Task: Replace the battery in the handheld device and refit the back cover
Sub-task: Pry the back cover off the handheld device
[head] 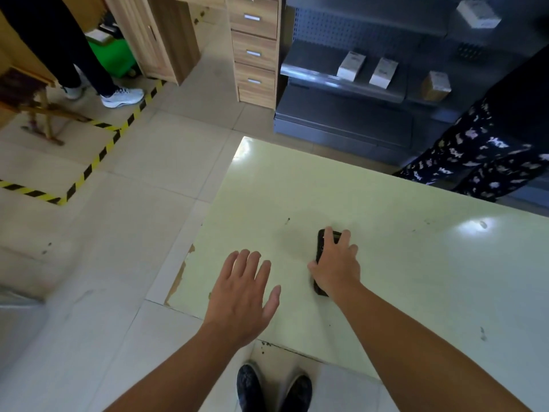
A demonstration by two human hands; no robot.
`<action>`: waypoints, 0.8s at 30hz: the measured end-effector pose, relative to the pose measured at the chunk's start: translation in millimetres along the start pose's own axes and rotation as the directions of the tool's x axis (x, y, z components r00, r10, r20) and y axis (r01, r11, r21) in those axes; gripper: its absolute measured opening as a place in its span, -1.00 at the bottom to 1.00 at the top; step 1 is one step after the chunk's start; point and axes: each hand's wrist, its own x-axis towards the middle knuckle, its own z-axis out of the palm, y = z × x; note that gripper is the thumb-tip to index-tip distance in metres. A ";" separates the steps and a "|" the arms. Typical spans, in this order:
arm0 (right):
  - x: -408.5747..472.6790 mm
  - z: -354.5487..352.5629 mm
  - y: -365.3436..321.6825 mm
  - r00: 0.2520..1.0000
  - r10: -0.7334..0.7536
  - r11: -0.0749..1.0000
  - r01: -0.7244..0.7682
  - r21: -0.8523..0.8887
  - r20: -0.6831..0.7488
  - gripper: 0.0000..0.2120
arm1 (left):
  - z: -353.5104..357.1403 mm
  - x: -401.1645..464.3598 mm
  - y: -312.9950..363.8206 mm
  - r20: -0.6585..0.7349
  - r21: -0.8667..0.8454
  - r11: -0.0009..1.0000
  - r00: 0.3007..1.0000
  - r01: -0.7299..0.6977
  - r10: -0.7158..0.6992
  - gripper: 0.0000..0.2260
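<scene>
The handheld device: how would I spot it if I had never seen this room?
Start at the pale green table that fills the lower right of the view. Near its middle the right hand lies over a slim black slab, the handheld device. It is the only object on the table; the left hand hovers open beside it.

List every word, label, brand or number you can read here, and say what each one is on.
No text is legible.
White boxes on the grey shelf: printed marks, too blurred to read.
Brown box: no readable label.
Black handheld device under the right hand: no readable marking.
Left hand holds nothing that bears text.
</scene>
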 end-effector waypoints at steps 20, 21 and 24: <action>-140.1 -224.2 25.5 0.950 -0.185 0.982 0.188 -0.013 -0.251 -0.30 | -33.2 -11.5 18.8 -0.106 -0.093 0.996 0.994 -0.010 0.000 -0.47; -147.0 -228.3 26.9 0.947 -0.187 0.982 0.191 -0.010 -0.260 -0.31 | -34.8 -11.0 27.0 -0.099 -0.197 0.980 0.995 0.007 -0.027 -0.47; -166.6 -230.6 26.0 0.944 -0.212 0.976 0.218 -0.001 -0.254 -0.34 | -59.6 -2.6 56.4 0.205 -0.793 0.542 0.960 0.278 -0.192 -0.51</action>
